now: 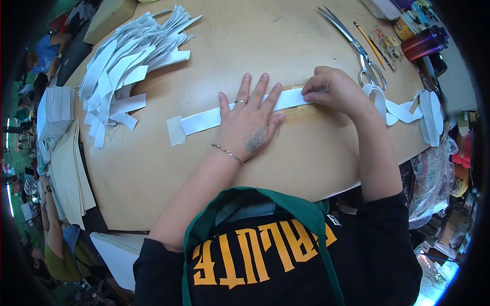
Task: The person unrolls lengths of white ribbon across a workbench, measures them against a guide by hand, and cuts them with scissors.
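Observation:
A white strip [200, 121] lies stretched across the table in front of me. My left hand [251, 118] rests flat on it with the fingers spread. At the strip's right part, my right hand [334, 91] pinches it between thumb and fingers. A pale piece of tape [176, 130] is stuck to the table by the strip's left end. Brown tape [300, 116] shows on the table beneath the strip near my right hand. Right of my right wrist, a looped length of white strip [403, 111] trails toward the table edge.
A large heap of cut white strips [120, 64] lies at the upper left. Metal scissors [357, 48] and a pencil [369, 43] lie at the upper right, near a purple bottle [424, 43]. White boxes [55, 112] stand at the left edge. Other people [60, 250] sit farther left.

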The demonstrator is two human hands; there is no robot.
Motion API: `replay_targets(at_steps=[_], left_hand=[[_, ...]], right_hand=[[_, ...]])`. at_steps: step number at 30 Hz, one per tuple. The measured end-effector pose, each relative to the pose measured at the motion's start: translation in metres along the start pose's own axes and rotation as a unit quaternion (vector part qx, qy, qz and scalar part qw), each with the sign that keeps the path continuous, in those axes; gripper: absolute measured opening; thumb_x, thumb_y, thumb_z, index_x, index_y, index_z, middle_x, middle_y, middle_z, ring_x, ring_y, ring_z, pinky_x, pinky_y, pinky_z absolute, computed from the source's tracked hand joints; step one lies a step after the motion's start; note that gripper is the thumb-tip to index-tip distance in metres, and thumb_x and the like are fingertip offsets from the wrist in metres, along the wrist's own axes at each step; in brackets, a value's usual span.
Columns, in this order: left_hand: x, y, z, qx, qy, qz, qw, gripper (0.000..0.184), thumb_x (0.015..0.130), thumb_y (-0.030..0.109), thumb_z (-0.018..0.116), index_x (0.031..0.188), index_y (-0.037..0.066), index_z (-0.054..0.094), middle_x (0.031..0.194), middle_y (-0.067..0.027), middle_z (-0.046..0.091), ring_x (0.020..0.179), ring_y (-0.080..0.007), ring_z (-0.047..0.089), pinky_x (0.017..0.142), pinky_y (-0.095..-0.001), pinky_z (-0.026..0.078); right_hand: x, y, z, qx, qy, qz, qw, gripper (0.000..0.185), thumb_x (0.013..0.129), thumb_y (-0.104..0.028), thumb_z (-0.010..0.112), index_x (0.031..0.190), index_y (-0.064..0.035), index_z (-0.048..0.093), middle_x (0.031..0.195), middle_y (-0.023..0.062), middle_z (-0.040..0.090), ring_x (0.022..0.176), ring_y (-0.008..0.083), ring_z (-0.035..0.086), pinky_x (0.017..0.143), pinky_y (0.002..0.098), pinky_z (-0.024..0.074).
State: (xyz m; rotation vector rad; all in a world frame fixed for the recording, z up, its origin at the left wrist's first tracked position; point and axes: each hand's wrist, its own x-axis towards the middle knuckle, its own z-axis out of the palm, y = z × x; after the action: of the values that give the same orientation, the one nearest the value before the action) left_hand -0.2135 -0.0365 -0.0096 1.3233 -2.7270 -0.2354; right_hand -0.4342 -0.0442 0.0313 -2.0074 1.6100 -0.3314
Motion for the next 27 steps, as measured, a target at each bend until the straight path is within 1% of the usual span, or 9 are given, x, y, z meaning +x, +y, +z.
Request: replay_targets(at_steps=[3, 6, 7, 10, 16, 19, 22, 23, 27], left_hand=[[0.000, 0.000, 0.000, 0.001, -0.002, -0.001, 1.000, 0.052, 0.090, 0.042, 0.039, 0.137, 0.021, 0.033, 0.146, -0.0040, 0.021, 0.135, -0.0307, 0.017, 0.096, -0.0668, 0.021], [0.000, -0.001, -0.003, 0.002, -0.008, -0.002, 1.000, 0.052, 0.090, 0.042, 0.039, 0.138, 0.021, 0.031, 0.147, -0.0039, 0.021, 0.135, -0.0304, 0.016, 0.096, -0.0667, 0.020], [0.001, 0.000, -0.004, 0.000, -0.010, -0.002, 1.000, 0.052, 0.090, 0.041, 0.039, 0.138, 0.021, 0.031, 0.147, -0.0038, 0.021, 0.135, -0.0302, 0.016, 0.097, -0.0667, 0.020], [0.001, 0.000, -0.003, -0.002, -0.010, -0.006, 1.000, 0.053, 0.091, 0.041, 0.038, 0.139, 0.022, 0.028, 0.147, -0.0037, 0.020, 0.136, -0.0297, 0.016, 0.097, -0.0665, 0.018], [0.001, -0.001, -0.001, -0.030, -0.006, -0.013, 0.999, 0.057, 0.091, 0.040, 0.036, 0.140, 0.013, 0.024, 0.147, -0.0027, 0.019, 0.136, -0.0276, 0.014, 0.099, -0.0652, 0.016], [0.000, -0.002, 0.000, -0.027, -0.003, -0.013, 1.000, 0.058, 0.091, 0.040, 0.036, 0.140, 0.012, 0.024, 0.147, -0.0026, 0.019, 0.136, -0.0274, 0.014, 0.100, -0.0649, 0.016], [0.000, 0.000, 0.000, -0.014, -0.003, -0.015, 1.000, 0.059, 0.091, 0.041, 0.036, 0.140, 0.012, 0.024, 0.148, -0.0018, 0.019, 0.136, -0.0264, 0.015, 0.100, -0.0641, 0.017], [0.000, 0.000, -0.001, -0.009, -0.003, -0.017, 1.000, 0.059, 0.091, 0.042, 0.036, 0.140, 0.012, 0.024, 0.148, -0.0014, 0.019, 0.136, -0.0259, 0.015, 0.101, -0.0637, 0.017], [0.000, 0.001, -0.002, -0.013, -0.010, -0.017, 1.000, 0.060, 0.090, 0.042, 0.037, 0.140, 0.011, 0.023, 0.148, -0.0024, 0.019, 0.137, -0.0265, 0.014, 0.100, -0.0640, 0.017]], right_hand=[[-0.001, 0.001, -0.002, 0.004, -0.022, 0.019, 1.000, 0.018, 0.071, -0.017, 0.068, 0.086, -0.0079, 0.069, 0.082, 0.0105, 0.057, 0.080, 0.0270, 0.056, 0.073, 0.0349, 0.0452], [-0.010, 0.027, -0.003, 0.001, 0.198, -0.094, 0.976, 0.024, 0.074, -0.021, 0.067, 0.095, -0.0094, 0.067, 0.090, 0.0115, 0.057, 0.091, 0.0292, 0.053, 0.080, 0.0369, 0.0435], [-0.017, 0.030, -0.017, -0.003, 0.220, 0.019, 0.975, 0.028, 0.079, -0.019, 0.065, 0.105, -0.0109, 0.063, 0.098, 0.0117, 0.055, 0.095, 0.0245, 0.051, 0.077, 0.0328, 0.0446], [-0.039, 0.082, -0.033, -0.153, 0.318, 0.245, 0.903, 0.030, 0.075, -0.026, 0.067, 0.098, -0.0073, 0.066, 0.098, 0.0151, 0.057, 0.097, 0.0300, 0.052, 0.084, 0.0365, 0.0424], [-0.049, 0.107, -0.047, 0.010, 0.229, 0.348, 0.909, 0.037, 0.069, -0.033, 0.069, 0.087, 0.0000, 0.067, 0.086, 0.0185, 0.064, 0.080, 0.0284, 0.062, 0.074, 0.0371, 0.0470], [-0.020, 0.087, -0.072, -0.189, 0.067, 0.397, 0.896, 0.040, 0.065, -0.030, 0.075, 0.091, -0.0011, 0.065, 0.084, 0.0150, 0.065, 0.076, 0.0237, 0.063, 0.069, 0.0348, 0.0488], [0.001, 0.092, -0.084, -0.157, -0.010, 0.408, 0.899, 0.041, 0.060, -0.030, 0.077, 0.084, 0.0004, 0.065, 0.074, 0.0124, 0.065, 0.065, 0.0204, 0.064, 0.058, 0.0324, 0.0501], [0.004, 0.090, -0.087, -0.133, -0.028, 0.404, 0.905, 0.029, 0.061, -0.024, 0.075, 0.076, -0.0003, 0.066, 0.067, 0.0112, 0.064, 0.057, 0.0188, 0.062, 0.051, 0.0301, 0.0495], [0.003, 0.088, -0.089, -0.147, -0.024, 0.411, 0.900, 0.018, 0.063, -0.017, 0.068, 0.070, -0.0010, 0.065, 0.065, 0.0109, 0.064, 0.056, 0.0181, 0.062, 0.052, 0.0287, 0.0491]])
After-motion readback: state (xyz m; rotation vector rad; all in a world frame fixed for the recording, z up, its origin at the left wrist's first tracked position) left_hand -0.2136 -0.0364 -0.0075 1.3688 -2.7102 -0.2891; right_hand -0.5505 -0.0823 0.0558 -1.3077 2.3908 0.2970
